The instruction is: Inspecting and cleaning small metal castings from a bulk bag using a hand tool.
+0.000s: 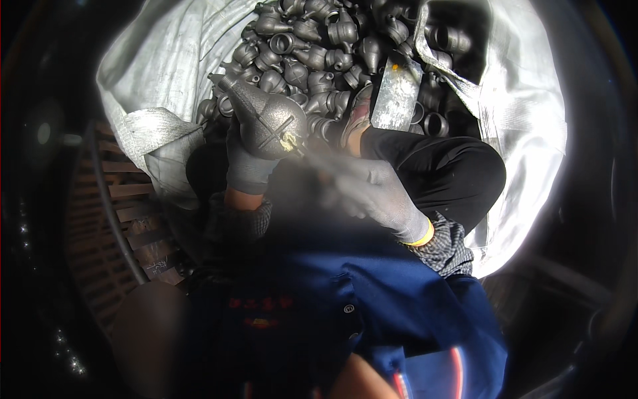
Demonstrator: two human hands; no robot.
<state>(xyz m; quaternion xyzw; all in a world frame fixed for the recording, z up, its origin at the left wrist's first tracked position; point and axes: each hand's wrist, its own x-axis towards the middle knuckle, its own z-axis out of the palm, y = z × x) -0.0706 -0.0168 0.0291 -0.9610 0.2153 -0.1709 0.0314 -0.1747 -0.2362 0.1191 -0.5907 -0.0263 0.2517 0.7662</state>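
A dark grey metal casting (269, 123), round-bodied with a tapering neck, is held up by my left hand (249, 167) in a grey glove. Its neck points to the upper left. A raised cross shows on its face, with a pale yellow smear beside it. My right hand (372, 189), in a grey glove with a yellow cuff edge, reaches toward that smear. Its fingers are closed together and blurred by motion. Something thin seems to stick out at their tips, too smeared to name.
Beyond my hands, many similar castings (312, 56) lie heaped in a large white woven bulk bag (525, 133). A worn metal plate (397, 93) rests on the heap beside my shoe (359, 113). My bent leg (452, 169) lies to the right. A brown slatted crate (129, 193) stands at left.
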